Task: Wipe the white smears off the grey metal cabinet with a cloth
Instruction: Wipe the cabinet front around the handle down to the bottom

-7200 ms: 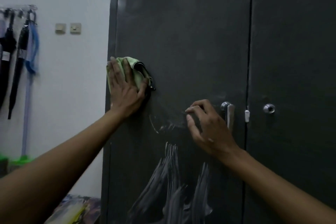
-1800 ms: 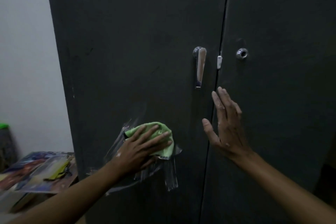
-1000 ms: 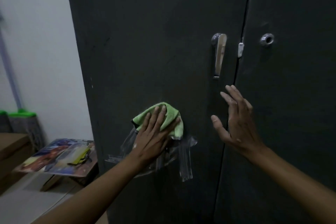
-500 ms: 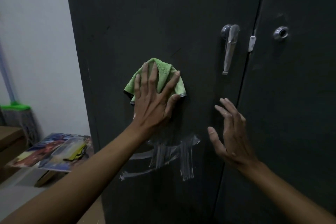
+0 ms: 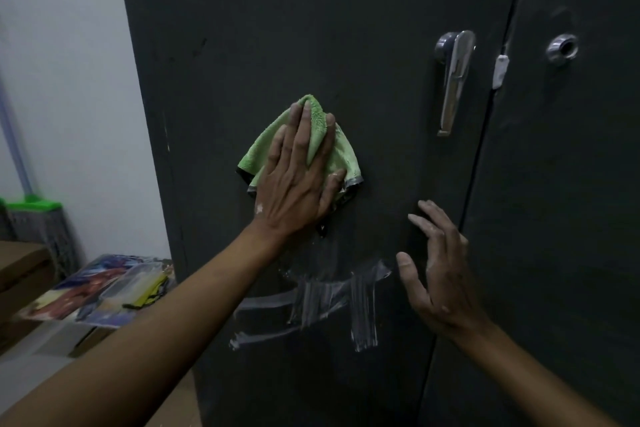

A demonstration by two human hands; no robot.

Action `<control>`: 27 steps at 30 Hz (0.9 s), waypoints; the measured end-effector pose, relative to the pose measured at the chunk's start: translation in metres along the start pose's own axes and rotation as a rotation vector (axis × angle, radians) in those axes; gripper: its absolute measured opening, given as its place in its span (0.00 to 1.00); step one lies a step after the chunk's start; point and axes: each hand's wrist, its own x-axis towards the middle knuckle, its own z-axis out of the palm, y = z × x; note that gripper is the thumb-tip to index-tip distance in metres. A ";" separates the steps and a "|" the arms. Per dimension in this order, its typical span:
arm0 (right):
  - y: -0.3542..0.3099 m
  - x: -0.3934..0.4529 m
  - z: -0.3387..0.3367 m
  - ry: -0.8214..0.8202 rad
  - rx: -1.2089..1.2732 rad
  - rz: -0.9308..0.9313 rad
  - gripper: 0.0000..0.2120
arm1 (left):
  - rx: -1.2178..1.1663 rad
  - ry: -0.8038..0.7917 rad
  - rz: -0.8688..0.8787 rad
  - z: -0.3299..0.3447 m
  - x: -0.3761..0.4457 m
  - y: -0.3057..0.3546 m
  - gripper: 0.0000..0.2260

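Filling most of the view was the one grey metal cabinet (image 5: 346, 10), with two doors meeting at a dark seam right of centre; the left door carried a single chrome lever handle (image 5: 453, 80), the right door one round lock (image 5: 561, 48), and a small white tab (image 5: 500, 71) sat on the seam between them. The white smears (image 5: 332, 298) lay low on the left door as one patch of roughly three upright streaks crossed by two long horizontal ones running left. The left hand (image 5: 298, 184), fingers straight and spread, pressed the one green cloth (image 5: 332, 152) flat against the door directly above that patch, so the smears lay below the hand, partly behind its forearm; a downward stroke looked like what would reach them. The right hand (image 5: 440, 274) was spread and relaxed, holding nothing, just right of the smears near the seam; contact with the door could not be told. It sat nearer the smears, yet the left had the cloth.
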 end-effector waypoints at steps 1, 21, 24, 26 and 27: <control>0.000 -0.002 0.003 0.014 0.011 0.002 0.27 | 0.012 -0.004 0.001 0.000 -0.001 0.000 0.31; -0.030 -0.063 0.054 0.397 -0.045 0.316 0.28 | -0.012 -0.114 -0.275 0.019 -0.193 0.066 0.27; -0.036 -0.084 0.060 0.421 0.012 0.342 0.27 | -0.022 -0.127 -0.329 0.022 -0.218 0.068 0.27; -0.037 -0.090 0.061 0.403 0.018 0.289 0.26 | -0.060 -0.147 -0.374 0.023 -0.227 0.069 0.28; -0.037 -0.090 0.061 0.389 0.012 0.256 0.26 | -0.072 -0.152 -0.385 0.024 -0.229 0.069 0.28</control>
